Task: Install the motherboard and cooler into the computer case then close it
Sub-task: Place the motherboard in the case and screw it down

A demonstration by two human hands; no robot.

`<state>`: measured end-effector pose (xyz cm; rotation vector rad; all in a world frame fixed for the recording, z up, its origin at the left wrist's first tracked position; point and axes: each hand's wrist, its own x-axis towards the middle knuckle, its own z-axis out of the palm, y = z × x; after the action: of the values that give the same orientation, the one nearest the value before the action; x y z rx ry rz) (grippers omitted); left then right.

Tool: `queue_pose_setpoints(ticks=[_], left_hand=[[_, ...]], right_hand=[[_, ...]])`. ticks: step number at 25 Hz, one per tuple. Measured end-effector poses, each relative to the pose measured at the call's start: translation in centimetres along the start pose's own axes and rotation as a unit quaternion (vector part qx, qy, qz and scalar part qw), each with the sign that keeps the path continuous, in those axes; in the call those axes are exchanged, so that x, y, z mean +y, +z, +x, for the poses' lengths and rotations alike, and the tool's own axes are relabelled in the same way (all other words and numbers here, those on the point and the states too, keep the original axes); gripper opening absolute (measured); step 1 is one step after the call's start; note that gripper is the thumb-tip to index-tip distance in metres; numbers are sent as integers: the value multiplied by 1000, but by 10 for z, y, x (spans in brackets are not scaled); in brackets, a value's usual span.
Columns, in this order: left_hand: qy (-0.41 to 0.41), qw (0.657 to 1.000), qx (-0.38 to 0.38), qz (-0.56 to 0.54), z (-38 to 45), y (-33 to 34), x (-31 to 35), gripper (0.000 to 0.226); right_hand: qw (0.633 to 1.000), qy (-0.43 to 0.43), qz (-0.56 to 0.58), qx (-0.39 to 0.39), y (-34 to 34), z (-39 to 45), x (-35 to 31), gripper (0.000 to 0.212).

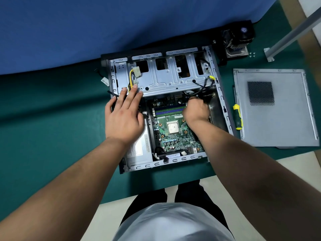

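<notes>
The motherboard (175,131) lies inside the open case (224,101) on the green mat (52,119). The left hand (124,117) rests spread on the drive cage (166,79); the right hand (197,110) is curled among black cables (203,86) — its grip is hidden. To the right lie the side panel (278,122), a screwdriver (237,117) and — farther back — the cooler (237,42).

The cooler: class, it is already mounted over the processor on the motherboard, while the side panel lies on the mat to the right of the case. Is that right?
Not quite. In the head view the cooler sits on the mat beyond the case, and the processor on the motherboard is bare. The side panel does lie to the right.
</notes>
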<state>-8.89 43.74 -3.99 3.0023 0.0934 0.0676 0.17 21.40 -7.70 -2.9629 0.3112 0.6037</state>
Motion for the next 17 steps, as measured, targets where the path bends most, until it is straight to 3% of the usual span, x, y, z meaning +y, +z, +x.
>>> queue_pose_setpoints(ticks=[10, 17], left_hand=[[-1, 1000, 0, 4, 1, 0, -1, 65], [-1, 1000, 2, 4, 0, 1, 0, 64]], right_hand=[[999, -29, -25, -17, 0, 5, -5, 17], [999, -39, -3, -29, -1, 9, 1, 10]])
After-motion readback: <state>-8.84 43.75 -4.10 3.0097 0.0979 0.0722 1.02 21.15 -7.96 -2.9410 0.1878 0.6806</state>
